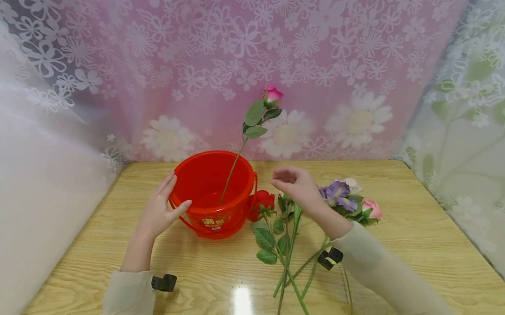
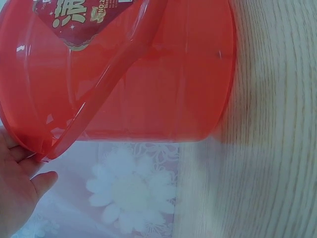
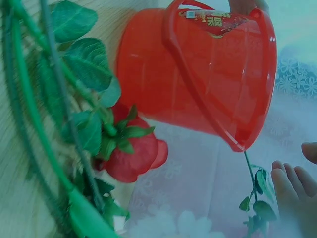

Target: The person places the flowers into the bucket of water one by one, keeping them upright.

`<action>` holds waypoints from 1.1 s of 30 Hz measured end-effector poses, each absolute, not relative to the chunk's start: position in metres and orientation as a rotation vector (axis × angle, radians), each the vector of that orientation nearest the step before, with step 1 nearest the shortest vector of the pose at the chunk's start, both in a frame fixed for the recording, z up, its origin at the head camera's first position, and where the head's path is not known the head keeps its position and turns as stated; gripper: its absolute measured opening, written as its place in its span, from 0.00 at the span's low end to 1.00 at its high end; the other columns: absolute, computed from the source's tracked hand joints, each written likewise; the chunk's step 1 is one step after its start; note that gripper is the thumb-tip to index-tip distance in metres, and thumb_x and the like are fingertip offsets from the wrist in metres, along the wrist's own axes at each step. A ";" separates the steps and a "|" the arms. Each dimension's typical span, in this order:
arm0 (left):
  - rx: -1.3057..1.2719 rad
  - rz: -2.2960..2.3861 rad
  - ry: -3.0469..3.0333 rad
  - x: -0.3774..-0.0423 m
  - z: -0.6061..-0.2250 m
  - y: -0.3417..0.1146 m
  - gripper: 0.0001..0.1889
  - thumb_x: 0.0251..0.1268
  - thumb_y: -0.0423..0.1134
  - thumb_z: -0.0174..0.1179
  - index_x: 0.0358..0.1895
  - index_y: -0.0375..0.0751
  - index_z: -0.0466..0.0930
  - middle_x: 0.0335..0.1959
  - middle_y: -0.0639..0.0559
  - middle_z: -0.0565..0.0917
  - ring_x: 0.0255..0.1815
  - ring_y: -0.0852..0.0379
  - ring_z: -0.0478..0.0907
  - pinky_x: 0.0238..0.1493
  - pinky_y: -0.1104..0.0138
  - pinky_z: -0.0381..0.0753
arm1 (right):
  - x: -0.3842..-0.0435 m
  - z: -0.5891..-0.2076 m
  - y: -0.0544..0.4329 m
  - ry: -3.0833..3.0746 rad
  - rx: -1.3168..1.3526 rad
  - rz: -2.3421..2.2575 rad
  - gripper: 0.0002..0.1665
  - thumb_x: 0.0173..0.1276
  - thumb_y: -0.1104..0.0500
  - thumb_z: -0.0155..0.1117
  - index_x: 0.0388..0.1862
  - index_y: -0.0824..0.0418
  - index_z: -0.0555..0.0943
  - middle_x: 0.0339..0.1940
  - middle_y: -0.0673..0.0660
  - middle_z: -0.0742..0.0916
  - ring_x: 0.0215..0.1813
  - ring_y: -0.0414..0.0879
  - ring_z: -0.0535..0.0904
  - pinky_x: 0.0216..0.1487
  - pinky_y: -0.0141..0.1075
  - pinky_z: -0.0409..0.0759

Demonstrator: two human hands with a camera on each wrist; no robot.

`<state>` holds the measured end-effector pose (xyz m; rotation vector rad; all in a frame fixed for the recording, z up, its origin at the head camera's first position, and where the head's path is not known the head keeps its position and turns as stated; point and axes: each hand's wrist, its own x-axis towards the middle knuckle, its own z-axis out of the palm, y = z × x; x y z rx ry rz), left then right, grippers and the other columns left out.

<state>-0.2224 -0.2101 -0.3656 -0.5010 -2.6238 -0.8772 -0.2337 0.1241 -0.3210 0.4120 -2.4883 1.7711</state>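
Has a wood-grain counter [image 1: 88,263] below, pink flowered curtain [image 1: 214,60] behind. Shows, in the head view alone, a purple flower [image 1: 337,191] and the bloom of a pink rose [image 1: 273,94] leaning in the red bucket [image 1: 235,219]; in the left wrist view, its label [image 2: 79,20] up close. Touches the bucket's rim with the left grip [image 1: 159,209], fingers straight, thumb spread; holds the right grip [image 1: 298,186] beside it, bent fingers apart from thumb.

Table [image 1: 198,272]: was pale, wood-grained
Bucket [image 1: 235,218]: stood upright, red
Red rose [image 1: 264,200]: lay beside it
Purple flower [image 1: 337,190], pink flower [image 1: 372,209]: lay farther right
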 end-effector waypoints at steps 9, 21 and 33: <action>-0.509 -0.878 -2.605 -0.222 -0.366 -0.210 0.39 0.55 0.52 0.56 0.63 0.26 0.56 0.66 0.39 0.54 0.65 0.40 0.52 0.56 0.43 0.58 | -0.228 -0.329 0.144 -2.535 0.368 1.727 0.19 0.59 0.62 0.61 0.49 0.68 0.76 0.44 0.63 0.81 0.45 0.52 0.77 0.45 0.40 0.76; -0.497 -0.876 -2.618 -0.223 -0.367 -0.210 0.39 0.56 0.52 0.55 0.63 0.27 0.56 0.67 0.39 0.54 0.64 0.39 0.52 0.54 0.43 0.60 | -0.215 -0.340 0.176 -2.554 0.290 1.764 0.20 0.60 0.59 0.61 0.49 0.68 0.75 0.46 0.65 0.79 0.47 0.51 0.76 0.44 0.38 0.77; -0.511 -0.886 -2.603 -0.223 -0.369 -0.210 0.39 0.56 0.52 0.55 0.64 0.27 0.55 0.67 0.40 0.54 0.64 0.40 0.52 0.52 0.42 0.62 | -0.202 -0.356 0.213 -2.640 0.206 1.604 0.21 0.61 0.57 0.60 0.50 0.69 0.74 0.46 0.64 0.80 0.47 0.52 0.76 0.43 0.36 0.76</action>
